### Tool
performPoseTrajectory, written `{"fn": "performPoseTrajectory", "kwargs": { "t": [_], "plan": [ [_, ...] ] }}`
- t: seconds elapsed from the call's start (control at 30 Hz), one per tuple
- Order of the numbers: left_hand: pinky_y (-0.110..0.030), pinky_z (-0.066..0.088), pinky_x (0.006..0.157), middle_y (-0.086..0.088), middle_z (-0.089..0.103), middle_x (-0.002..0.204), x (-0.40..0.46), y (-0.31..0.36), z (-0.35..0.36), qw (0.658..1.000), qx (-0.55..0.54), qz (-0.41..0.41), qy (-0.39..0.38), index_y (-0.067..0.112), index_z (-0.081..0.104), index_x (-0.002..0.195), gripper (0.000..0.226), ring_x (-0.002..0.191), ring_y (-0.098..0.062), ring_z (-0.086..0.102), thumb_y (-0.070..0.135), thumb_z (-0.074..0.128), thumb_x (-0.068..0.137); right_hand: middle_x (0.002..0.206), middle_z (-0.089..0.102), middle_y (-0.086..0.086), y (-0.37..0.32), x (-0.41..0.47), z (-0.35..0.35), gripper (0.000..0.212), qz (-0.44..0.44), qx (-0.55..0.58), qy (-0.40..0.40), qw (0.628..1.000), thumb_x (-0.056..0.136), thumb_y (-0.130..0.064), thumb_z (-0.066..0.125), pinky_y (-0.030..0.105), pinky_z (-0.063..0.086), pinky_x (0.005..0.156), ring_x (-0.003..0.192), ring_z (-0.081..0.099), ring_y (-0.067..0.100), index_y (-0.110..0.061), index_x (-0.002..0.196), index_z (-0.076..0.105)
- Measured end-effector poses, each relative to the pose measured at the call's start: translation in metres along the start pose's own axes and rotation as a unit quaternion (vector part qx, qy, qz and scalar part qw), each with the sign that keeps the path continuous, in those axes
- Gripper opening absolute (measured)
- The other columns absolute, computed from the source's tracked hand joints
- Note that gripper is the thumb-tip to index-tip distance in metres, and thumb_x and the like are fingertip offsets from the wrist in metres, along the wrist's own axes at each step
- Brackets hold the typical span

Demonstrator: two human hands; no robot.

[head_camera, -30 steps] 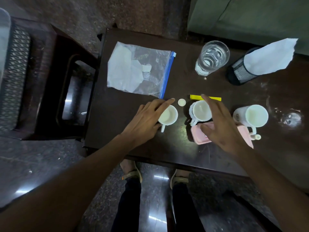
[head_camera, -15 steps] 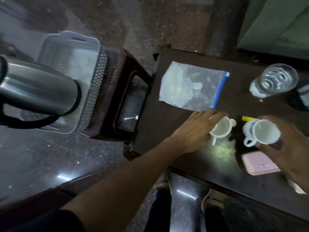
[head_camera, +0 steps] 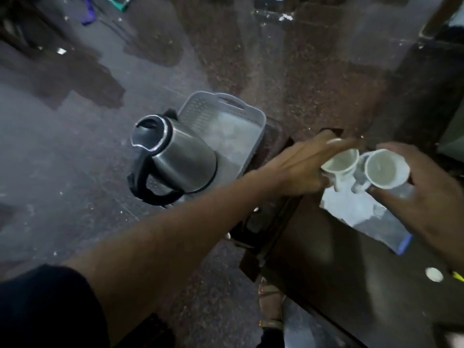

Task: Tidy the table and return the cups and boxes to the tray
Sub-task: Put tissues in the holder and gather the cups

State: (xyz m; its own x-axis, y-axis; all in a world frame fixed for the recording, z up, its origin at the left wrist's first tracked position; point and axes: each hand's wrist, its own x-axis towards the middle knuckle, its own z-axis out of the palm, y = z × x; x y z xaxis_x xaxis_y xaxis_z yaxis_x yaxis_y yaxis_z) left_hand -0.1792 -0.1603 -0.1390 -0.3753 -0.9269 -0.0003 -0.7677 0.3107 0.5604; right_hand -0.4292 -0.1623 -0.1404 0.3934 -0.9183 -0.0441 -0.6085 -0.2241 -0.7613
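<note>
Much of what we see is smeared by motion blur, and our right hand is cut off at the right edge, so we cannot make out all of its fingers. Our left hand reaches out from a dark sleeve, and its fingers curl round a small white cup, which sits at the fingertips with its mouth tipped toward us; the thumb is hidden behind the cup. Just beside it, on the right, our right hand grips a second white cup, also tilted, its handle pointing toward the first cup. The two cups are nearly touching, though the blur keeps us from saying whether they meet. Both are held up off the dark table, above the corner of a clear zip bag with a blue edge, part of which lies hidden under our right hand. To the left of our left hand, beyond the table's edge, stands the grey perforated tray with its cut-out handle, well apart from both cups; what lies inside it is too hazy to tell. A steel kettle with a black handle covers the tray's near left part. Below our right hand, a small white disc rests on the table, and a sliver of something yellow is cut off at the frame edge.
</note>
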Motion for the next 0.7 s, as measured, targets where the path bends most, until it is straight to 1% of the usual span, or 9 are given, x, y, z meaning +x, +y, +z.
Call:
{"fn": "performPoseTrajectory", "kwargs": {
  "t": [0.1,0.2,0.3,0.33,0.4,0.47,0.53,0.6,0.7],
  "plan": [
    [-0.030,0.042,0.101,-0.015,0.058,0.137,0.003,-0.039,-0.048,0.999,0.041,-0.016,0.023,0.007,0.048,0.155,0.076,0.127,-0.030,0.058,0.020,0.081,0.088,0.141,0.062,-0.008,-0.041,0.054,0.025,0.063,-0.042,-0.011,0.024,0.999,0.087,-0.020,0.082,0.037,0.046,0.111,0.132,0.058,0.013,-0.027,0.144,0.056],
    [-0.031,0.043,0.101,-0.013,0.062,0.136,0.005,-0.081,-0.109,0.997,0.069,-0.024,0.019,0.008,0.050,0.153,0.076,0.124,-0.027,0.060,0.031,0.082,0.089,0.147,0.060,0.005,-0.071,0.099,0.052,0.066,-0.088,-0.015,0.009,0.996,0.087,-0.017,0.082,0.044,0.046,0.114,0.138,0.056,0.024,-0.014,0.146,0.055],
    [-0.030,0.044,0.090,-0.010,0.067,0.127,0.005,-0.109,-0.152,0.996,0.092,-0.009,0.017,0.009,0.060,0.141,0.066,0.112,-0.023,0.063,0.045,0.080,0.089,0.148,0.059,0.011,-0.101,0.138,0.078,0.064,-0.116,0.001,0.003,0.993,0.087,-0.014,0.080,0.047,0.046,0.114,0.138,0.055,0.028,-0.008,0.146,0.055],
    [-0.025,0.039,0.086,-0.010,0.068,0.125,0.003,-0.120,-0.166,0.995,0.096,-0.009,0.016,0.009,0.061,0.139,0.065,0.107,-0.019,0.061,0.048,0.079,0.090,0.146,0.060,0.012,-0.110,0.147,0.087,0.063,-0.124,0.009,-0.001,0.992,0.087,-0.018,0.077,0.045,0.047,0.112,0.136,0.056,0.027,-0.009,0.146,0.055],
    [-0.022,0.034,0.086,-0.009,0.067,0.129,0.001,-0.140,-0.189,0.994,0.112,-0.012,0.012,0.012,0.059,0.142,0.067,0.106,-0.013,0.056,0.052,0.077,0.091,0.138,0.063,0.009,-0.124,0.162,0.108,0.062,-0.134,0.027,-0.015,0.991,0.087,-0.029,0.074,0.039,0.051,0.102,0.127,0.060,0.025,-0.015,0.144,0.056],
    [-0.026,0.040,0.089,-0.008,0.068,0.128,-0.003,-0.161,-0.205,0.991,0.128,-0.019,-0.017,0.013,0.060,0.140,0.064,0.109,-0.017,0.062,0.053,0.074,0.092,0.129,0.065,0.004,-0.137,0.175,0.131,0.059,-0.140,0.025,-0.035,0.989,0.087,-0.032,0.078,0.031,0.049,0.087,0.115,0.063,0.022,-0.022,0.140,0.056],
    [-0.028,0.041,0.084,-0.010,0.071,0.118,-0.010,-0.182,-0.215,0.989,0.144,0.001,-0.025,0.010,0.065,0.129,0.054,0.101,-0.025,0.066,0.049,0.071,0.092,0.126,0.065,0.001,-0.145,0.185,0.155,0.058,-0.142,0.018,-0.051,0.988,0.086,-0.028,0.081,0.027,0.046,0.083,0.110,0.062,0.018,-0.024,0.139,0.056],
    [-0.029,0.041,0.080,-0.011,0.072,0.113,-0.021,-0.203,-0.218,0.988,0.152,-0.006,-0.036,0.006,0.065,0.125,0.048,0.097,-0.029,0.068,0.040,0.076,0.093,0.125,0.064,-0.001,-0.152,0.193,0.177,0.058,-0.147,0.017,-0.066,0.987,0.086,-0.027,0.080,0.031,0.050,0.085,0.107,0.061,0.016,-0.025,0.138,0.055],
    [-0.040,0.048,0.081,-0.015,0.071,0.113,-0.036,-0.232,-0.213,0.983,0.168,-0.048,-0.058,0.003,0.061,0.125,0.049,0.098,-0.035,0.069,0.029,0.083,0.089,0.119,0.065,-0.002,-0.150,0.201,0.207,0.052,-0.142,0.005,-0.083,0.986,0.085,-0.030,0.077,0.042,0.054,0.083,0.103,0.064,0.022,-0.028,0.132,0.053]
  ]
}}
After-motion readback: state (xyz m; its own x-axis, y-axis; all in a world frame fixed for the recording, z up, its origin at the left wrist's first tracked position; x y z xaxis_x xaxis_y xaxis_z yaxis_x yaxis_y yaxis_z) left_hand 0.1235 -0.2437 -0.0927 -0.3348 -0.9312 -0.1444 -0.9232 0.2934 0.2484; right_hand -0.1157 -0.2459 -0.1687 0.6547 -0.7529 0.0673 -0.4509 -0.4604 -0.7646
